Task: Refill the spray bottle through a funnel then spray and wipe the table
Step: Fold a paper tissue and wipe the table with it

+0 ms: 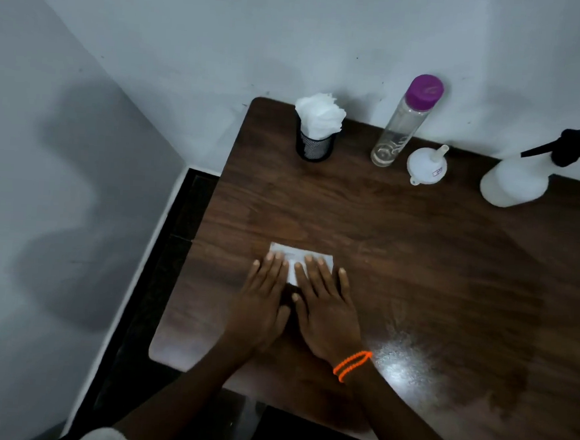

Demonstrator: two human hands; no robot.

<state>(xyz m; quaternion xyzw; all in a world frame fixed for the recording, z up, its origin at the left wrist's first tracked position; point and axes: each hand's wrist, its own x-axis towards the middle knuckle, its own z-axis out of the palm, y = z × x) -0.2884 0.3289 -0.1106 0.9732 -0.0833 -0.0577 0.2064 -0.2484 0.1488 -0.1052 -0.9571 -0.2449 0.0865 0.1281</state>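
Both flat hands, left hand (265, 297) and right hand (324, 304), press one white folded paper tissue (296, 259) on the brown wooden table (433, 264). Behind stand one black mesh cup of tissues (314, 146), one clear purple-capped bottle (403, 124), one white funnel (426, 165) and one white spray bottle (518, 179).

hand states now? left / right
Left hand: open, fingers flat, pressing the white tissue on the table.
Right hand: open, flat on the same tissue.
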